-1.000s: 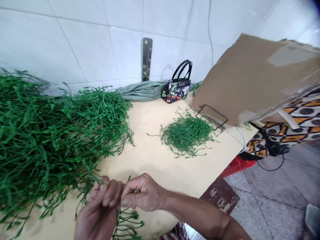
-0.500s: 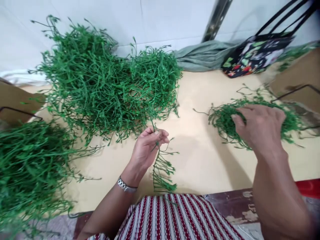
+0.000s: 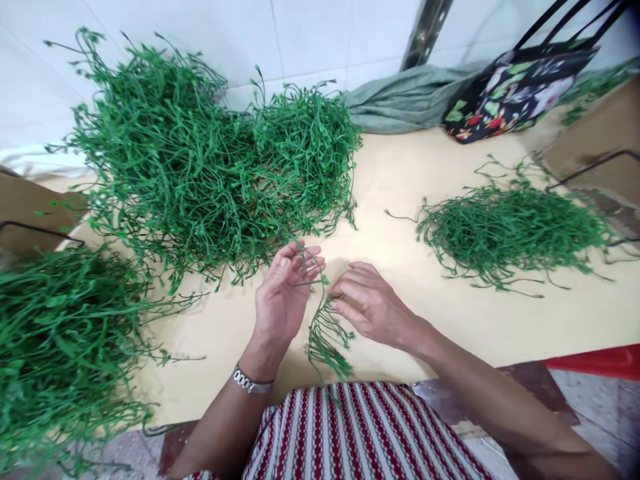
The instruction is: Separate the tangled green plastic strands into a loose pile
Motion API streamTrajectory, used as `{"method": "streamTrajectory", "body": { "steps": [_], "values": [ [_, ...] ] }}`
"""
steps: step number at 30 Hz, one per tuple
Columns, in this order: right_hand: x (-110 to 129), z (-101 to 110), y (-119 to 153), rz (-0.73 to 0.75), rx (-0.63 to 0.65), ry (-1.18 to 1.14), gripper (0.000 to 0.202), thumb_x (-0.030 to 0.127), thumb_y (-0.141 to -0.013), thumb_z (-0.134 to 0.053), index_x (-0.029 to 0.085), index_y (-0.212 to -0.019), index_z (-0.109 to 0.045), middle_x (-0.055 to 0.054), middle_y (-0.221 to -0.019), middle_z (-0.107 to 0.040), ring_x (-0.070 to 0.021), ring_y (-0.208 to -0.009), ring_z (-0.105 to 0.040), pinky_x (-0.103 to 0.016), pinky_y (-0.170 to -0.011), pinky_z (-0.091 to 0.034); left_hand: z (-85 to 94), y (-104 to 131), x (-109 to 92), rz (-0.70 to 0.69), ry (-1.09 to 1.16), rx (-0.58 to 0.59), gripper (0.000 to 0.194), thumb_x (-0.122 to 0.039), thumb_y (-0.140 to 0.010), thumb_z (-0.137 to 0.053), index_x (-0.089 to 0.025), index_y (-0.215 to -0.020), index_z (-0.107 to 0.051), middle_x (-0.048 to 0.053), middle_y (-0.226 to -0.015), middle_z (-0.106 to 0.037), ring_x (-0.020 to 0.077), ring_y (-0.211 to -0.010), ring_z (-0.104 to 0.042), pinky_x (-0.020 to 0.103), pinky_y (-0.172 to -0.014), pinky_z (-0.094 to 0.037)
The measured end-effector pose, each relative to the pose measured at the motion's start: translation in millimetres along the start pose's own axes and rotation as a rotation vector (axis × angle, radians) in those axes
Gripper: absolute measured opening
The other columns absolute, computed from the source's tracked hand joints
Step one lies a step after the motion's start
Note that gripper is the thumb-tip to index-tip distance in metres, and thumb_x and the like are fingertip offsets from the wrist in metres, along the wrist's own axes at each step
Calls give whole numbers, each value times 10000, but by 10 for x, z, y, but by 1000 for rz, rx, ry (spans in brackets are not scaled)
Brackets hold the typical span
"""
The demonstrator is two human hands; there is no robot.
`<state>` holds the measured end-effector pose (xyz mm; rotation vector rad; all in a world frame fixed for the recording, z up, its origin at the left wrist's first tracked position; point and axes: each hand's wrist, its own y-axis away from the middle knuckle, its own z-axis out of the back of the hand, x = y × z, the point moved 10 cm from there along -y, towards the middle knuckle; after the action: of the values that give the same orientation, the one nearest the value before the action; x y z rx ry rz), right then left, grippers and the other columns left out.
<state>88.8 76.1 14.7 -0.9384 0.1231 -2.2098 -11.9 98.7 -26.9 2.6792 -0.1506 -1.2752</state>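
Note:
My left hand, palm up with fingers loosely curled, holds a thin green stem that looks like artificial greenery. From it a sprig with several short side stems hangs down over the table, close to my striped top. To its right, my right hand is closed in a pinch on the upper part of the sprig; its fingertips partly hide the pinched spot. Just beyond my left hand lies a big tangled heap of green stems.
Another heap of green stems fills the left edge, and a flatter pile lies at the right on the cream table. Cardboard pieces stand at both sides. A floral bag and grey-green cloth rest by the tiled wall.
My right hand has left the pile at the right and come across to the sprig by my left hand. My left hand's fingers have loosened and turned upward.

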Motion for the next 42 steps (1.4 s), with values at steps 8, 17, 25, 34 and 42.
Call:
{"method": "streamTrajectory", "body": {
  "steps": [8,17,25,34,42],
  "values": [
    [2,126,40,-101,-81,-25,116,200,-820,-510,181,-706,-521,-11,-665,-584,-143,-659,-520,-342,-783,-385,117,236,307,135,-308,80,239,-208,-571,-784,-161,-772,-664,21,-758,-657,133,-734,-587,232,-685,-444],
    [-93,41,84,-205,-49,-246,83,181,-807,-522,185,-789,-603,-15,-719,-628,-143,-718,-579,-332,-741,-438,155,266,258,98,-290,-21,184,-258,-647,-719,-158,-735,-590,-37,-621,-518,54,-493,-429,171,-462,-357],
    [-251,-105,180,-357,47,-384,112,176,-791,-529,180,-814,-639,-26,-786,-653,-136,-743,-597,-276,-661,-468,57,294,404,205,-143,102,450,-183,-621,-712,-194,-1016,-496,-34,-672,-525,50,-482,-422,149,-414,-299],
    [-95,-14,152,-215,-70,-184,96,161,-811,-520,187,-863,-597,-8,-791,-678,-141,-748,-612,-427,-944,-342,181,343,464,265,-179,-35,201,-161,-579,-736,-120,-703,-583,-19,-722,-555,22,-484,-434,151,-437,-335],
    [49,24,154,-120,-97,62,97,163,-831,-493,174,-862,-584,-16,-789,-673,-149,-755,-597,-442,-967,-282,121,309,198,-42,-523,-10,77,-161,-659,-654,-138,-617,-593,-8,-664,-526,102,-638,-481,219,-603,-380]
  ]
}}
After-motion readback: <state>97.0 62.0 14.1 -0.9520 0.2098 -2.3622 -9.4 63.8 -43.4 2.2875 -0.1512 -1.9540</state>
